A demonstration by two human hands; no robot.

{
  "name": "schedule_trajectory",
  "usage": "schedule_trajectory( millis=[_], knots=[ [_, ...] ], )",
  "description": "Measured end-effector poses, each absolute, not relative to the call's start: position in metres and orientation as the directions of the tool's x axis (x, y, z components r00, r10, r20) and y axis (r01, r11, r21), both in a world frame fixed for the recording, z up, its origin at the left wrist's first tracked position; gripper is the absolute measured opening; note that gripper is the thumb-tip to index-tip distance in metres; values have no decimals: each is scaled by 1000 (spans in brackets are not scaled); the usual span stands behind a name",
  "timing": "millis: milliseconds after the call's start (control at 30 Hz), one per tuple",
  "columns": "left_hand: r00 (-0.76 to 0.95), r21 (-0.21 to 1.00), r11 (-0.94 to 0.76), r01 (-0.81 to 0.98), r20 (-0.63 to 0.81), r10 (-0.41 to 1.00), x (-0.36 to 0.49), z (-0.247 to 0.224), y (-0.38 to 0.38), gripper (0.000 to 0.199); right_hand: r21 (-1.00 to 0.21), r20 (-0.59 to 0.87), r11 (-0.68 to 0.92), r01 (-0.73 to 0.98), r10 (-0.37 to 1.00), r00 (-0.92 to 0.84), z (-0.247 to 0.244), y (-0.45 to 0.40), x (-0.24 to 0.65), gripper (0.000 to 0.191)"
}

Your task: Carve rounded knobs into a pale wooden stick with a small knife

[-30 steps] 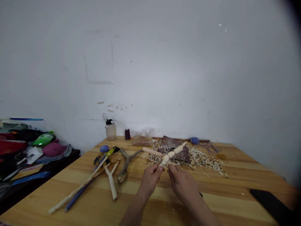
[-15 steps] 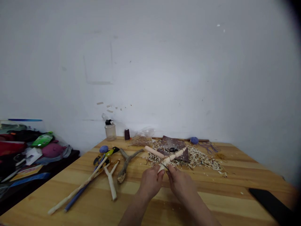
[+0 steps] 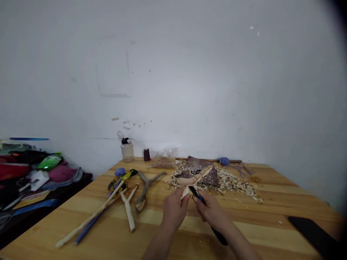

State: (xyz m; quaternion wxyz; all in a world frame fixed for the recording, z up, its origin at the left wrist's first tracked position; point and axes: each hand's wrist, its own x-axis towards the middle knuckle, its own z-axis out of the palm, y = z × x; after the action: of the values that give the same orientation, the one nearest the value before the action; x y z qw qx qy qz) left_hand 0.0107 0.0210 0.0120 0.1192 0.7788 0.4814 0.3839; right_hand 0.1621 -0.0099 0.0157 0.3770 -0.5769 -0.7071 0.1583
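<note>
My left hand (image 3: pixel 174 209) is closed around the near end of a pale, peeled forked branch (image 3: pixel 202 174). The branch's two arms point away from me above a heap of wood shavings (image 3: pixel 230 180). Just to the right, my right hand (image 3: pixel 213 208) grips a dark knife (image 3: pixel 219 236), whose black end slants up beside the branch near my left thumb. The knife's other end sticks out below my right palm. Its cutting edge cannot be made out. Beneath the branch, a dark brown sheet (image 3: pixel 210 177) lies partly covered by shavings.
On the left lie a bark-covered fork (image 3: pixel 146 189), a peeled Y-shaped stick (image 3: pixel 128 213) and a long pale stick (image 3: pixel 81 225). A bottle (image 3: pixel 127 151), dark thread spool (image 3: pixel 146 155) and plastic bag (image 3: pixel 164 160) stand at the back. A black flat object (image 3: pixel 311 231) lies at right.
The forked branch has turned and its arms now sit lower and closer together. My right hand has rotated, bringing the knife's long dark body into sight.
</note>
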Motion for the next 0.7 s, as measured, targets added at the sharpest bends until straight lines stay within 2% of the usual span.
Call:
schedule_trajectory(
  millis=[100, 200, 300, 500, 700],
  knots=[
    [199, 725, -452, 520, 412, 889, 10, 9, 27, 29, -763, 348, 315, 564, 936, -53, 18, -10, 166, 30],
    [164, 841, -381, 385, 344, 925, 11, 4, 34, 32, -689, 438, 343, 639, 899, -10, 20, -10, 169, 28],
    [199, 922, -326, 209, 286, 937, 12, 0, 37, 32, -585, 459, 329, 741, 888, -32, 21, -11, 168, 25],
    [209, 956, -294, 9, 286, 935, 15, 2, 35, 28, -412, 425, 217, 885, 905, -24, 23, -16, 164, 24],
    [178, 970, -234, -63, 242, 954, 19, 1, 36, 29, -296, 483, 261, 919, 871, -92, 22, -17, 163, 25]
  ],
)
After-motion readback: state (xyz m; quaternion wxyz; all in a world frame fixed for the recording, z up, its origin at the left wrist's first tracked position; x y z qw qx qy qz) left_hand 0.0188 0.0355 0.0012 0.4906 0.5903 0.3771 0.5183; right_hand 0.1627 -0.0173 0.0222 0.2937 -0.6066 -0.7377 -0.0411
